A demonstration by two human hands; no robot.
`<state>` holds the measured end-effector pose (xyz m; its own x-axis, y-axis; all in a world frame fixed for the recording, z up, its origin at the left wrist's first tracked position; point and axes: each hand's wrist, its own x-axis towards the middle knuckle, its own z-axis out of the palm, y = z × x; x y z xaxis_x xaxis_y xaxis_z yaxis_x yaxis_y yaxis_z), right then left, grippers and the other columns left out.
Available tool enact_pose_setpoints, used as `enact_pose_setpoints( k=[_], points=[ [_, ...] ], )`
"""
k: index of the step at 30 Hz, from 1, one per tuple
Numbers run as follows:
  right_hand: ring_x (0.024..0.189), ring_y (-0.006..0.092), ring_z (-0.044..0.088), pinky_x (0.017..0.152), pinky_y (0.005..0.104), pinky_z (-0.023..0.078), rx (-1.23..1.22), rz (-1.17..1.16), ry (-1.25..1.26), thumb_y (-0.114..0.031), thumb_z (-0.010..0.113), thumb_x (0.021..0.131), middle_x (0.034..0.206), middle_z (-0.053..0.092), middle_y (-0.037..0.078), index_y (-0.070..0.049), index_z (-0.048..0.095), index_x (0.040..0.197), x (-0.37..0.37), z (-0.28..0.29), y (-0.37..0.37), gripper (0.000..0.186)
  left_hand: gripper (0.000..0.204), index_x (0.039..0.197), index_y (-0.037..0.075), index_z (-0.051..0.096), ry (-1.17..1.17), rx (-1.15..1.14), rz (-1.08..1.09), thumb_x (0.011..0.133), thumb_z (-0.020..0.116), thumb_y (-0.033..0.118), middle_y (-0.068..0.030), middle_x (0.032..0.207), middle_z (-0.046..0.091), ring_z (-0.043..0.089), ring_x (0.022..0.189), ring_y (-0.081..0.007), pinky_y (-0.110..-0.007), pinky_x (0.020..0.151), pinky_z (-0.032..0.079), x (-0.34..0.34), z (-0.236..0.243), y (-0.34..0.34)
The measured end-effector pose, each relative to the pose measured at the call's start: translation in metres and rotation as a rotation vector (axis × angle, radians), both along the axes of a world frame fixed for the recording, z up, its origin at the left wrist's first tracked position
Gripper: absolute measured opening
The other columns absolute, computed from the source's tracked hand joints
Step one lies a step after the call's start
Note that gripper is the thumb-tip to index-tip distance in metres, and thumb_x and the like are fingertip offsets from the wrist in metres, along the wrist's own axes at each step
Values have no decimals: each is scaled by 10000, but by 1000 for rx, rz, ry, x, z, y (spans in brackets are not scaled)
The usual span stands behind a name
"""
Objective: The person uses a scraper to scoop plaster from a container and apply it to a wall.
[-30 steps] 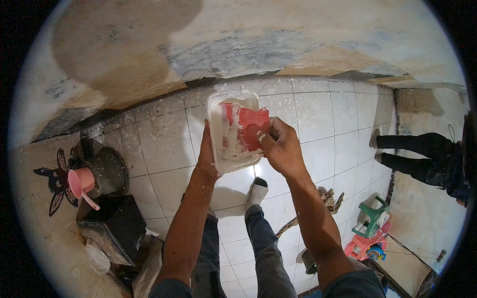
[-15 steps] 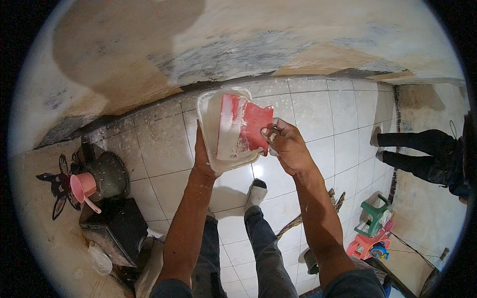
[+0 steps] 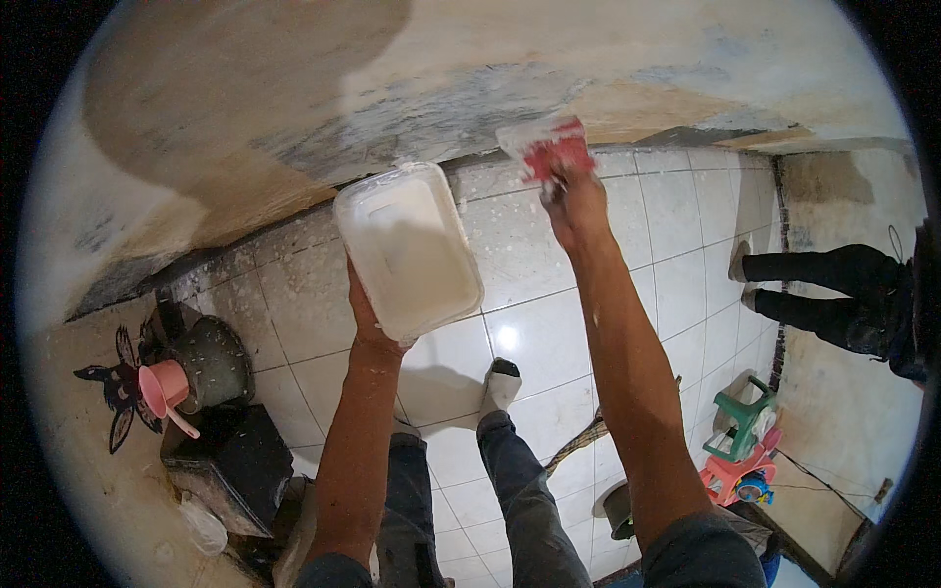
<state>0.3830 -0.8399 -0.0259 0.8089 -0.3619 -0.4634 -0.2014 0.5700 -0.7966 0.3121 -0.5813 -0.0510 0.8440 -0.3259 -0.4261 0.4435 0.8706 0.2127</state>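
Observation:
My left hand (image 3: 371, 316) grips a white rectangular plastic tub (image 3: 472, 269) by its near left side, with its fingers partly hidden under it. Pale, creamy filler (image 3: 417, 260) coats the tub's inside. Up and to the right, my right hand (image 3: 576, 201) is closed on a red putty scraper (image 3: 557, 152), which is blurred by motion. Whitish filler is smeared over the scraper's blade side. The scraper appears near the foot of the patchy plastered wall (image 3: 441, 88); whether it touches the wall I cannot tell.
Splattered white floor tiles (image 3: 529, 343) lie beneath me. At left are a grey bucket (image 3: 218, 363), a pink dipper (image 3: 164, 385) and a black box (image 3: 235, 465). At right are a green stool (image 3: 740, 416), a pink stool (image 3: 730, 475) and a person in dark trousers (image 3: 818, 304).
My right hand has lifted the scraper out of the tub and carried it up and right toward the wall. The tub has shifted slightly left, its inside now uncovered.

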Motion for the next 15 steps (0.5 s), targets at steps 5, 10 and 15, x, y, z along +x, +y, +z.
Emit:
enact_pose_setpoints(
  k=[5, 10, 15],
  points=[
    [683, 176, 586, 570, 316, 486, -709, 32, -161, -83, 661, 786, 757, 577, 99, -3, 489, 869, 79, 22, 80, 207, 586, 1409, 155, 438, 32, 22, 10, 971, 391, 541, -78, 1355, 537, 561, 1192, -271, -456, 974, 500, -6, -2, 3],
    [661, 136, 591, 552, 284, 467, -446, 42, -226, -107, 590, 808, 815, 642, 80, 11, 604, 924, 17, 31, 98, 166, 583, 1414, 143, 432, 57, 44, 67, 971, 403, 522, -76, 1359, 536, 567, 1188, -267, -451, 965, 509, -24, -13, 21],
    [759, 139, 605, 605, 288, 430, -248, 92, 268, -292, 512, 932, 866, 677, 60, -93, 627, 996, -2, -37, 7, 238, 565, 1403, 143, 445, 36, 82, 88, 979, 396, 513, -72, 1335, 552, 580, 1166, -267, -453, 936, 527, -35, -14, 25]
  ],
)
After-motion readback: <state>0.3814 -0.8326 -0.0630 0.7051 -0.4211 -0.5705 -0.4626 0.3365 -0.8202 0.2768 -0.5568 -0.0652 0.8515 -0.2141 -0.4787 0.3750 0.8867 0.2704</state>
